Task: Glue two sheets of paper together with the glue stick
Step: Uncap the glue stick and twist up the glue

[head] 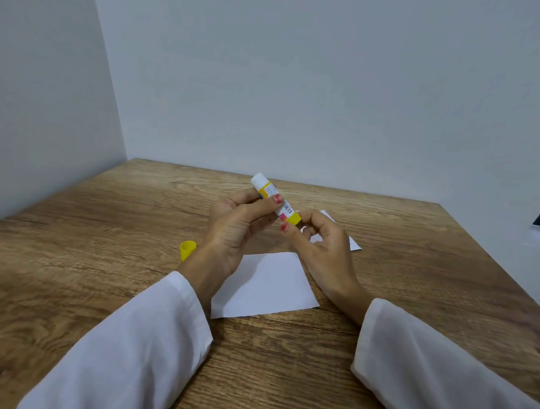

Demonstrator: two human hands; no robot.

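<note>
- The glue stick [275,198] was up in the air over the wooden table [105,227], tilted, white glue end pointing to about 11 o'clock and the yellow twist base down at 5 o'clock.
- Left hand [233,230] was wrapped around the barrel, thumb across the label.
- Right hand [322,247] had its fingertips pinched on the yellow base, so both hands were closed on the stick.
- The yellow cap [187,250] was off, lying on the table at 9 o'clock from the left wrist, just beside it.
- One sheet of paper [267,285] lay flat right under the hands, between the white sleeves [136,347].
- A second sheet [339,233] sat at 1 o'clock from the first, mostly hidden behind the right hand; couldn't tell whether they touched.
</note>
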